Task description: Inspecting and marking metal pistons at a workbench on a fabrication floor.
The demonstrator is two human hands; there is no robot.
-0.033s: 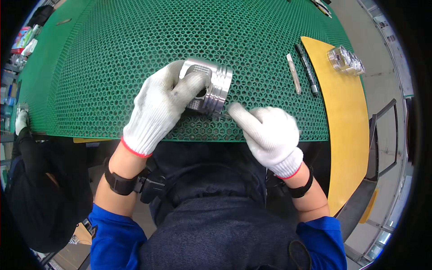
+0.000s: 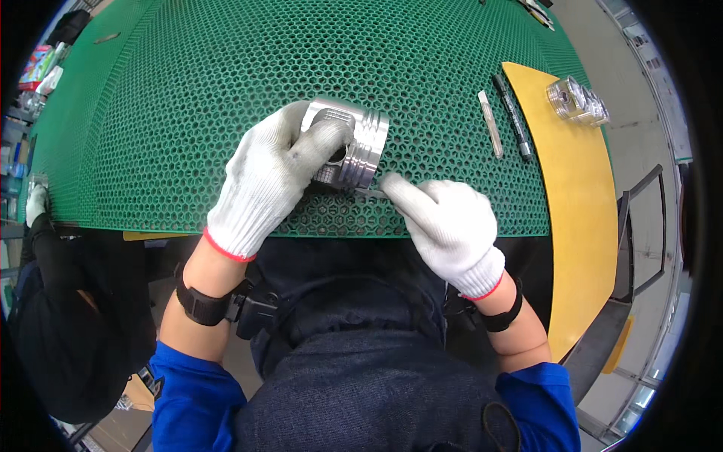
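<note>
A shiny metal piston (image 2: 367, 143) lies on its side just above the green mat, its ring grooves facing right. My gloved left hand (image 2: 271, 162) is closed around it, the thumb pressed over its side near the pin hole. At the lower right of the piston, my gloved right hand (image 2: 444, 218) pinches a thin, pale, blade-like tool (image 2: 370, 193). The tool's tip reaches the piston's lower edge by the grooves. Most of the tool is hidden in the glove, so its exact kind does not show.
Green honeycomb mat (image 2: 226, 60) covers the table. To the right lie a slim pale stick-like tool (image 2: 491, 124), a black marker (image 2: 514, 117) and a yellow board (image 2: 584, 226) bearing more pistons (image 2: 578, 102). Pliers (image 2: 538, 13) lie far right. Another person's gloved hand (image 2: 36, 203) is at far left.
My right hand has shifted very slightly left, and more of the thin tool shows beside the piston. My left hand and the piston look unmoved.
</note>
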